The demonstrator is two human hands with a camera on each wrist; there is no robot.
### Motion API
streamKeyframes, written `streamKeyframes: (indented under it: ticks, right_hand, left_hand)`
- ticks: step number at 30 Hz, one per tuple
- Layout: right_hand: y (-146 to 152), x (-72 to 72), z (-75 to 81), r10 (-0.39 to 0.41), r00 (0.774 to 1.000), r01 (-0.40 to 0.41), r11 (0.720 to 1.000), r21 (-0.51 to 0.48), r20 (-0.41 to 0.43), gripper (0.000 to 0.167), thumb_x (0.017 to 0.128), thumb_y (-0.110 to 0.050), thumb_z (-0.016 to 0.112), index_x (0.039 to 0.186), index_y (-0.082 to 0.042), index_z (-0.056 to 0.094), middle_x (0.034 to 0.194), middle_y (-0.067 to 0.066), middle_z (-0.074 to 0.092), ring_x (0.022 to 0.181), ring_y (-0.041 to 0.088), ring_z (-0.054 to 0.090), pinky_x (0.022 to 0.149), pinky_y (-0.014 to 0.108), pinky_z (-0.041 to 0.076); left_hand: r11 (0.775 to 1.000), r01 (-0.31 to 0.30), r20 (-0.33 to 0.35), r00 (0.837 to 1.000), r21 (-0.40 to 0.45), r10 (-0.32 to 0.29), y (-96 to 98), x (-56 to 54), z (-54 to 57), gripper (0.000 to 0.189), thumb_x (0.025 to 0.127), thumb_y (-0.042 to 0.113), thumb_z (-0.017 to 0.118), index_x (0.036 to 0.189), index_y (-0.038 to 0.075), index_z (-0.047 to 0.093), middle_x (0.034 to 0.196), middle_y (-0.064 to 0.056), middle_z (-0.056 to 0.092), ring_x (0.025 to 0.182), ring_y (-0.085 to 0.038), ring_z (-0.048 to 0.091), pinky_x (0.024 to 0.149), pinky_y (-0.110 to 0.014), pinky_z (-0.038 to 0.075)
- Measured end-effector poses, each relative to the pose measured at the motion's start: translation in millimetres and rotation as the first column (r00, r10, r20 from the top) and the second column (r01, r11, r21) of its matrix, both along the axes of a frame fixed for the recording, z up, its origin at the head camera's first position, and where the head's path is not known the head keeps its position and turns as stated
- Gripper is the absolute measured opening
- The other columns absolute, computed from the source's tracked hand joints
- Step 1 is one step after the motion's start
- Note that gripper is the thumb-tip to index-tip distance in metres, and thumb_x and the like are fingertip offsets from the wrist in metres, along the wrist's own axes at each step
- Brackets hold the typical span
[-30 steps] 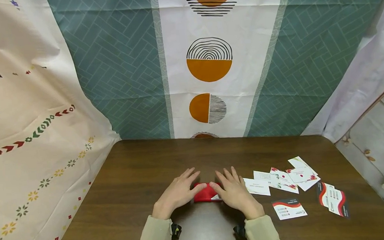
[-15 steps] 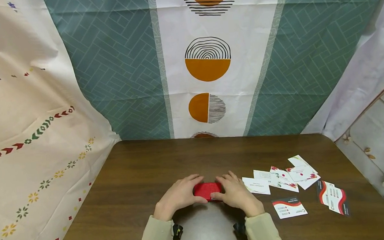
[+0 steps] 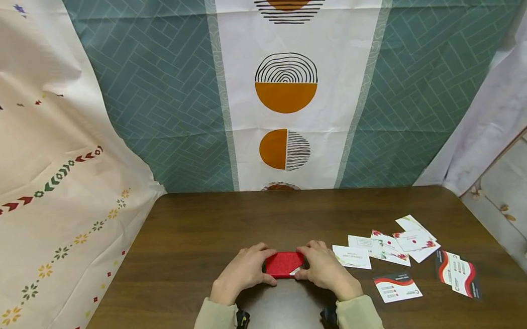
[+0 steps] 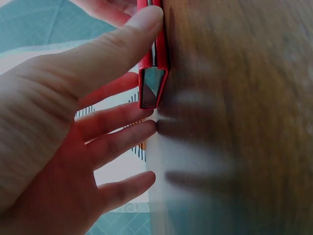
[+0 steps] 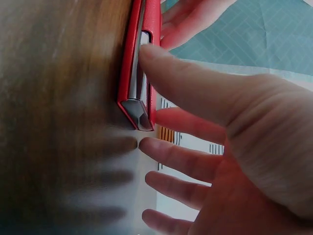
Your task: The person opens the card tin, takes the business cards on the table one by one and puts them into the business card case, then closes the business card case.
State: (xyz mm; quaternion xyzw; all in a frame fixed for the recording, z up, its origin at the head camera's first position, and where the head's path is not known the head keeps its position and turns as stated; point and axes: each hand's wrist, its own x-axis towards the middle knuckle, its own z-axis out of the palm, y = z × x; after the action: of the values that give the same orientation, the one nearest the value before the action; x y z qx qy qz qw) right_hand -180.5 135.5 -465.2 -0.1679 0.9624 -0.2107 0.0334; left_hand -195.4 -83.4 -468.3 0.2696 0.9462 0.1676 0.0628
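Note:
A red business card case (image 3: 284, 265) with shiny metal sides lies flat on the brown table, lengthwise between the two hands. At its left end the left hand (image 3: 243, 272) grips it, thumb on the near long side and index finger round the far side. The right hand (image 3: 326, 269) holds the right end the same way. In the left wrist view, the metal end of the card case (image 4: 153, 88) shows below the thumb, and the other fingers spread beyond it. The right wrist view has the right thumb (image 5: 156, 56) on the metal edge of the case, near a notch.
Right of the hands lie overlapping white and floral business cards (image 3: 351, 256). Nearer is a single black, red and white card (image 3: 397, 286), and farther right two similar cards (image 3: 460, 275) overlap. A patterned cloth (image 3: 188, 114) hangs behind the table (image 3: 194, 224).
Both hands have drawn their outstretched fingers in around the case's ends. The thumbs have moved from over the case to its near side, uncovering more of the red top.

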Motion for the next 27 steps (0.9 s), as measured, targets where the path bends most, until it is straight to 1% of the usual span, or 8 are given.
streamKeyframes:
  ticks: [4, 9, 13, 18, 23, 27]
  right_hand:
    - [-0.4, 0.6, -1.9, -0.001, 1.0, 0.001, 1.0, -0.003, -0.011, 0.057, 0.073, -0.026, 0.086, 0.121, -0.002, 0.066, 0.112, 0.012, 0.06, 0.11, 0.036, 0.05, 0.09, 0.054, 0.044]
    - [-1.1, 0.6, -3.0, 0.004, 1.0, -0.004, 1.0, -0.014, -0.013, 0.056, 0.072, -0.025, 0.087, 0.119, -0.001, 0.066, 0.109, 0.011, 0.06, 0.105, 0.034, 0.051, 0.087, 0.051, 0.046]
    - [-1.9, 0.4, -2.7, 0.003, 1.0, -0.003, 1.0, -0.02, -0.008, 0.056, 0.072, -0.025, 0.087, 0.119, -0.001, 0.066, 0.108, 0.01, 0.06, 0.105, 0.033, 0.051, 0.087, 0.05, 0.046]
    - [-2.0, 1.0, -1.7, -0.013, 1.0, 0.013, 1.0, -0.016, 0.001, 0.056, 0.073, -0.025, 0.087, 0.119, -0.002, 0.066, 0.108, 0.01, 0.06, 0.106, 0.033, 0.051, 0.088, 0.05, 0.046]
    - [-1.7, 1.4, -0.5, -0.02, 1.0, 0.02, 1.0, -0.009, 0.001, 0.055, 0.073, -0.025, 0.086, 0.119, -0.003, 0.065, 0.109, 0.01, 0.059, 0.106, 0.034, 0.051, 0.088, 0.051, 0.045]
    - [-1.6, 1.3, 0.2, -0.016, 1.0, 0.016, 1.0, -0.016, 0.009, 0.054, 0.074, -0.024, 0.086, 0.119, -0.003, 0.065, 0.109, 0.01, 0.059, 0.107, 0.034, 0.05, 0.088, 0.052, 0.045]
  left_hand:
    - [1.0, 0.008, -0.006, 1.0, 0.008, -0.008, -1.4, 0.8, -0.6, 0.063, 0.075, 0.038, 0.085, 0.13, 0.017, 0.064, 0.12, 0.002, 0.058, 0.104, -0.016, 0.056, 0.094, -0.042, 0.044]
    - [1.0, 0.024, -0.049, 0.999, -0.012, -0.025, -2.6, 0.7, -0.8, 0.06, 0.075, 0.036, 0.085, 0.128, 0.017, 0.065, 0.115, 0.003, 0.059, 0.103, -0.013, 0.057, 0.093, -0.044, 0.043]
    - [0.999, 0.031, -0.074, 0.997, -0.019, -0.032, -2.8, 0.2, -0.6, 0.057, 0.075, 0.037, 0.085, 0.126, 0.017, 0.066, 0.111, 0.004, 0.06, 0.099, -0.012, 0.058, 0.09, -0.043, 0.043]
    - [0.999, 0.041, -0.084, 0.996, -0.032, -0.043, -1.5, -0.7, -0.2, 0.055, 0.077, 0.038, 0.083, 0.125, 0.017, 0.068, 0.105, 0.005, 0.06, 0.09, -0.008, 0.057, 0.09, -0.042, 0.042]
    - [0.997, 0.056, -0.084, 0.995, -0.045, -0.06, -0.7, -1.3, 2.1, 0.056, 0.078, 0.038, 0.082, 0.128, 0.016, 0.067, 0.096, 0.007, 0.059, 0.078, -0.004, 0.053, 0.089, -0.04, 0.043]
    - [0.996, 0.063, -0.094, 0.993, -0.061, -0.069, -1.6, -1.4, 2.9, 0.057, 0.078, 0.039, 0.082, 0.129, 0.016, 0.067, 0.094, 0.007, 0.058, 0.073, -0.003, 0.05, 0.088, -0.039, 0.045]
